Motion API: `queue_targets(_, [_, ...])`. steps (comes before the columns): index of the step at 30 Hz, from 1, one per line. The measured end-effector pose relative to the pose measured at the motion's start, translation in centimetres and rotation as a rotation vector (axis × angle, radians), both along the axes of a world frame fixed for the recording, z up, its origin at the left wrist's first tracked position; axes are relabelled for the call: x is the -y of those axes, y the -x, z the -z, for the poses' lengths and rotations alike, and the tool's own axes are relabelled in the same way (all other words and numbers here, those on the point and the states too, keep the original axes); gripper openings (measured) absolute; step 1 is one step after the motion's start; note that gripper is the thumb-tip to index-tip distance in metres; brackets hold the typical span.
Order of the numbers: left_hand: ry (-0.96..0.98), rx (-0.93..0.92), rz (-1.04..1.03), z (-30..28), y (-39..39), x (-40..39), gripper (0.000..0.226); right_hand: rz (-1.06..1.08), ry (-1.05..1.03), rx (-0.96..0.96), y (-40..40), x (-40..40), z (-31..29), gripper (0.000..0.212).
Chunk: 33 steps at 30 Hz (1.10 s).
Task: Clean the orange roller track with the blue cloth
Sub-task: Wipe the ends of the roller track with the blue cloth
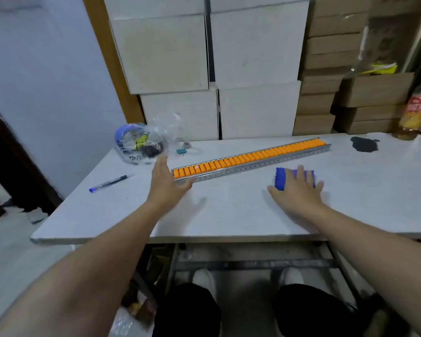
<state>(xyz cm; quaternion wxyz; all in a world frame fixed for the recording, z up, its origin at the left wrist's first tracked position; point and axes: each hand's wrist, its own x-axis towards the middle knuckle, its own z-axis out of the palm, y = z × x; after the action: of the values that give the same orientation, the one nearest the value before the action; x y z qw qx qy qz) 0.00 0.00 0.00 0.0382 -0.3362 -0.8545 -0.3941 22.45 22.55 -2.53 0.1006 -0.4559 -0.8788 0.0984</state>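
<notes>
**Hands at the track and cloth**

A pen (108, 183) lies far left on the table (229, 215). My left hand (167, 182) is spread wide, gripping nothing, thumb at the near end of the track (250, 158). The track runs diagonally across the table. My right hand (297, 190) lies flat, fingers splayed, atop the cloth (281, 179), just beside the track.

One roller track (250, 159), one blue cloth (283, 178), one pen (108, 183), one binder clip (181, 151), two hands (167, 183)

Table (229, 215) front bare; plastic bag (144, 142) (far left) crowds roller track (253, 158).
</notes>
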Motion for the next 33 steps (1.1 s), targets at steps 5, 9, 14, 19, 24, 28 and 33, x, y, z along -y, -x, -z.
queue_targets(5, [0.006, 0.166, -0.031, 1.4, 0.7, -1.7, 0.102, -0.011, -0.087, -0.04, -0.2, -1.4, 0.9, 0.054])
queue_targets(9, [0.044, 0.185, -0.043, 2.7, 0.9, -2.6, 0.106, -0.026, -0.245, -0.012, -0.2, -2.7, 0.7, 0.03])
queue_targets(14, [-0.043, 0.253, -0.031, 2.8, 1.6, -2.5, 0.095, 0.019, -0.043, -0.547, 0.5, -3.3, -0.5, 0.019])
queue_targets(19, [0.029, 0.172, -0.054, 2.9, 1.4, -3.0, 0.07, 0.255, 0.556, -1.258, 2.7, -4.9, -4.0, 0.02])
queue_targets(24, [0.06, 0.212, -0.108, 2.9, 2.5, -3.1, 0.093, 0.416, 0.783, -1.432, 4.2, -9.7, -5.1, 0.015])
queue_targets(28, [0.043, 0.217, -0.119, 3.1, 2.8, -3.3, 0.082, 0.493, 0.39, -1.31, 4.8, -14.6, -4.1, 0.018])
queue_targets(33, [0.027, 0.199, -0.113, 3.6, 3.1, -3.4, 0.067, 0.361, 0.024, -0.894, 4.6, -19.3, -2.9, 0.027])
